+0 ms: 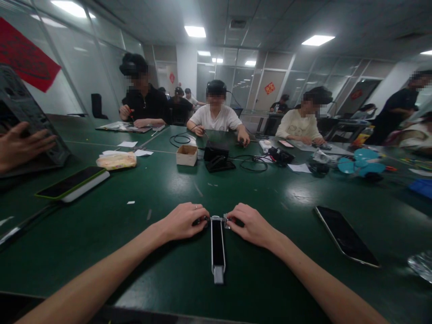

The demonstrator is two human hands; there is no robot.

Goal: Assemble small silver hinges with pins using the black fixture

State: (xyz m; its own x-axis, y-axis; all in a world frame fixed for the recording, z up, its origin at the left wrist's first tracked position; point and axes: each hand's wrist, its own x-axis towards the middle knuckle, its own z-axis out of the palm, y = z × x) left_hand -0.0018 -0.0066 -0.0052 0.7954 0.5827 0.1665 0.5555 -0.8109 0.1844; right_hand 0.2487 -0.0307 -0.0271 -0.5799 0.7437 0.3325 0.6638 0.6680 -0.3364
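The white-edged black strip (218,245) is lying lengthwise before you on the green table (162,274). At its far end, your left hand (185,220) is curling its fingers, their grip unclear; your right hand (250,223) is pinching a small shiny piece (227,221). A smartphone (346,236) is resting to the right. Beyond, an open cardboard box (186,155) is sitting before a person in white (216,118).
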